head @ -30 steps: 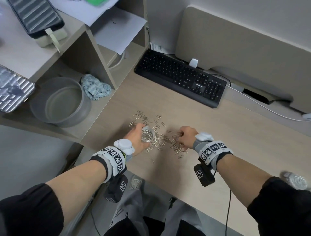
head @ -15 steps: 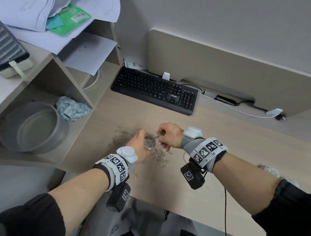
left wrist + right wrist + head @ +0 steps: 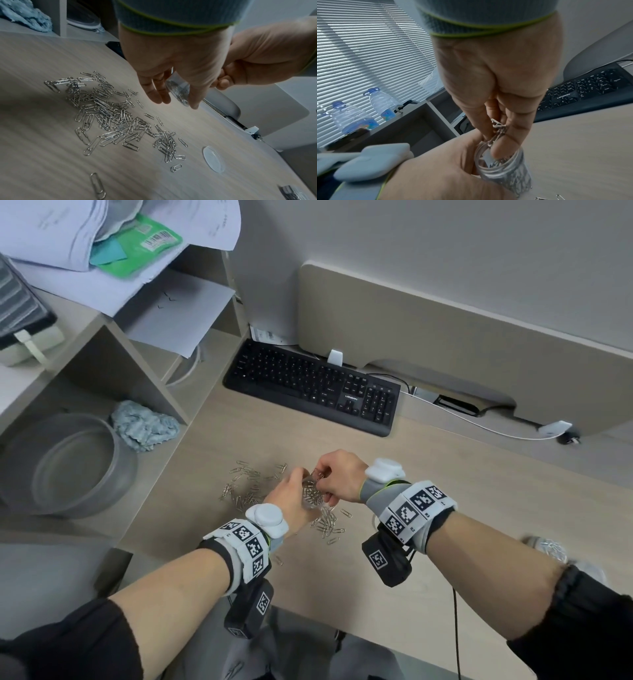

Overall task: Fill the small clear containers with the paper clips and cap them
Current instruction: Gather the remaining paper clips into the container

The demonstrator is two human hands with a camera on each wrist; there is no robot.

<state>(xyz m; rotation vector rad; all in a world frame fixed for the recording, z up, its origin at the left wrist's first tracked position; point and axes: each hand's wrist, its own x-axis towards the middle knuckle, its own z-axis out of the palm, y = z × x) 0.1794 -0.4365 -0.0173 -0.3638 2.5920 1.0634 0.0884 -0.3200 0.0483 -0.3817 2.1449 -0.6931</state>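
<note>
A small clear container (image 3: 506,171), partly filled with silver paper clips, is held above the desk in my left hand (image 3: 296,496), whose fingers (image 3: 157,89) wrap its side (image 3: 178,90). Over the container's open mouth my right hand (image 3: 337,479) pinches a bunch of paper clips (image 3: 499,129) between thumb and fingers (image 3: 500,148). Many loose paper clips (image 3: 109,115) lie scattered on the desk (image 3: 445,508) below and left of my hands (image 3: 245,482). A clear round lid (image 3: 213,160) lies flat on the desk near them. Another filled container (image 3: 548,549) stands at the right, behind my right forearm.
A black keyboard (image 3: 315,386) lies at the back of the desk, with a white cable (image 3: 479,426) to its right. On the left, a shelf unit holds a grey bowl (image 3: 68,463), a blue cloth (image 3: 145,426) and papers (image 3: 102,241). Two water bottles (image 3: 368,112) stand by blinds.
My right hand left the pile on the desk with a pinch of clips and moved left and up to the container's mouth. The left hand raised the container a little.
</note>
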